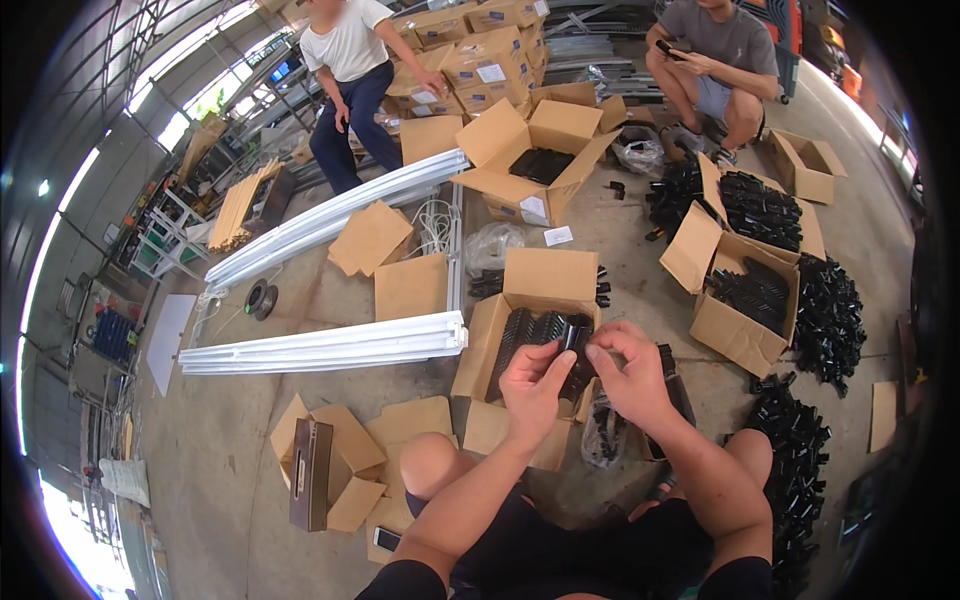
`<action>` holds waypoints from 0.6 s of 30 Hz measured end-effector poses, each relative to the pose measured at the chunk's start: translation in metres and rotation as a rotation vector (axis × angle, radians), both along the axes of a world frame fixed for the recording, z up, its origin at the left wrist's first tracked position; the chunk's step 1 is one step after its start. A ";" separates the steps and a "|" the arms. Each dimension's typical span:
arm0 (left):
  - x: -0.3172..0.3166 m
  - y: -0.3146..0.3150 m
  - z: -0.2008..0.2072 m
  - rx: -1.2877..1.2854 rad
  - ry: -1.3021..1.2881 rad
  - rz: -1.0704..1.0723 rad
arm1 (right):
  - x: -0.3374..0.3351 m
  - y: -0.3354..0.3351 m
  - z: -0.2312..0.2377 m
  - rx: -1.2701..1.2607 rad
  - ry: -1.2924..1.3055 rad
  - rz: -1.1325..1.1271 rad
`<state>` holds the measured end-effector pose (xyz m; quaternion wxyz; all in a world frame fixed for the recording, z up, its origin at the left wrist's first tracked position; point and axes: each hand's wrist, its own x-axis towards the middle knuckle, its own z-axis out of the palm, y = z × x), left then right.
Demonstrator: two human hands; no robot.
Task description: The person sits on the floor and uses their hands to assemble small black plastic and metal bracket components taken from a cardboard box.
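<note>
My left hand (532, 388) grips a short, shiny black plastic piece (574, 336) between thumb and fingers. Right beside it, my right hand (632, 372) has its thumb and fingertips pressed together; whatever they pinch is too small to make out. Both hands are raised over an open cardboard box (478, 352), which holds rows of similar black pieces (520, 335). By my right forearm lies a clear plastic bag (603, 432), next to a dark container partly hidden by that arm.
Heaps of black pieces (830, 315) lie to the right, around another filled box (745, 345). Bundled white metal profiles (320, 345) stretch left. A brown tissue box (311, 475) and a phone (386, 539) are near my left knee. Two people (350, 90) are at the back.
</note>
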<state>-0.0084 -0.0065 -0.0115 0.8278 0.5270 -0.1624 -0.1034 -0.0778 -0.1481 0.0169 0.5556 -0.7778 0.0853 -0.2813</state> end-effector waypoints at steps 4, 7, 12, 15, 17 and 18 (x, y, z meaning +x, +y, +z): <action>-0.001 -0.001 0.002 -0.023 0.014 -0.008 | -0.001 0.001 0.004 -0.013 -0.012 -0.016; -0.001 -0.002 0.001 -0.026 -0.005 -0.009 | 0.002 0.005 0.001 0.139 -0.026 0.001; -0.001 -0.001 0.000 -0.045 0.006 -0.005 | 0.001 0.000 -0.002 0.105 -0.024 0.048; -0.002 0.000 0.002 -0.034 0.007 -0.008 | -0.002 -0.001 0.011 0.031 -0.026 0.047; -0.003 0.001 0.004 -0.027 0.006 -0.008 | -0.002 -0.002 0.008 -0.010 -0.014 0.048; -0.003 0.001 0.004 -0.027 0.005 -0.006 | -0.002 -0.002 0.006 -0.029 -0.007 0.049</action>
